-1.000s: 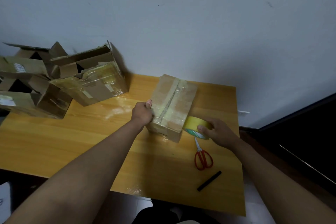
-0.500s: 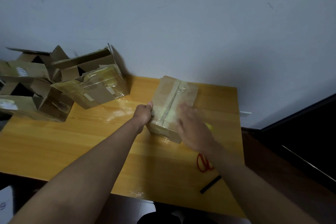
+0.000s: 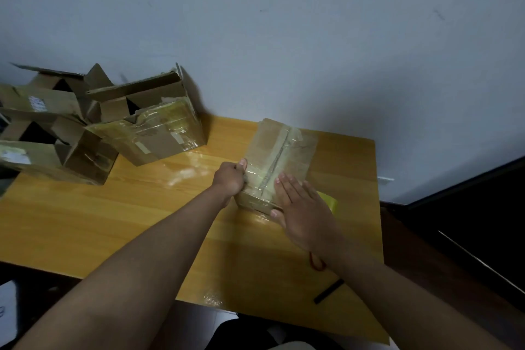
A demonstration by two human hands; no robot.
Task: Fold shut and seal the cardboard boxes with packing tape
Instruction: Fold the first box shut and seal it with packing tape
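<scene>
Just right of the frame's centre, a closed cardboard box (image 3: 279,156) sits on the wooden desk (image 3: 142,207), with clear packing tape running down its centre seam and over the near end. The left hand (image 3: 230,177) grips the box's left near corner, fingers curled against the side and thumb up on the top edge. The right hand (image 3: 305,213) lies flat, fingers straight and together, pressing on the top of the box near its lower right corner. This looks like the smoothing step: the strip is on, and the palm is bedding it down.

Just behind that hand, the yellow tape roll (image 3: 329,200) rests on the desk, mostly hidden. A red loop under the right wrist is probably the handle of scissors (image 3: 316,261), though little of it shows. A black stick (image 3: 329,291) lies lower right.

At the upper left of the frame, a pile of boxes (image 3: 85,128) stands with flaps open. Next, 1 of them likely needs pulling over, which calls for freeing both hands from this box.
</scene>
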